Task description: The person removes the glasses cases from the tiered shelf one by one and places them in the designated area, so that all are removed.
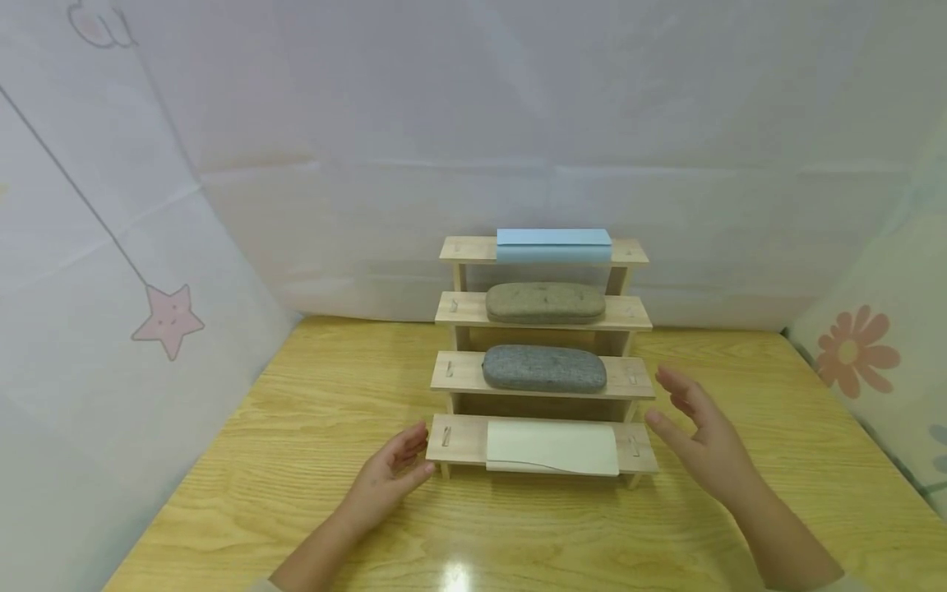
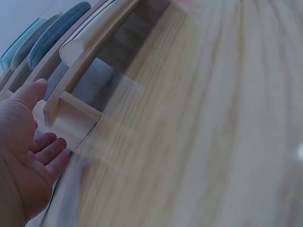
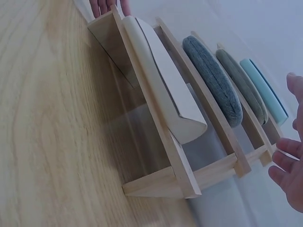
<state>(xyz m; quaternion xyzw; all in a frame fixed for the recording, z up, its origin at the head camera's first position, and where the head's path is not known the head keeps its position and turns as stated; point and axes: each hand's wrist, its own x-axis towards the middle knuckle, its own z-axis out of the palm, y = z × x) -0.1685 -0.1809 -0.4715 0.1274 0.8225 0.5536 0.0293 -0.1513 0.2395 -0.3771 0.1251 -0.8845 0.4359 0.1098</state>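
Cases [image 1: 543, 368] lie lengthwise on the stepped rack [image 1: 468, 372], presumably suiting its narrow depth; left hand [image 1: 382, 481] (contact unclear) and right hand [image 1: 706, 448] flank it, fingers [image 2: 54, 150] loosely parted, empty.

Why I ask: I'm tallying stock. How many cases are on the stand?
4, one per level, top to bottom on the stand: light blue case, olive case, grey case, cream case.

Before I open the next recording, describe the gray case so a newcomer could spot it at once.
On the wooden table stands a pale four-step rack. The gray case lies on its second step from the bottom, between the cream case below and the olive case above. Its dark bluish gray color sets it apart.
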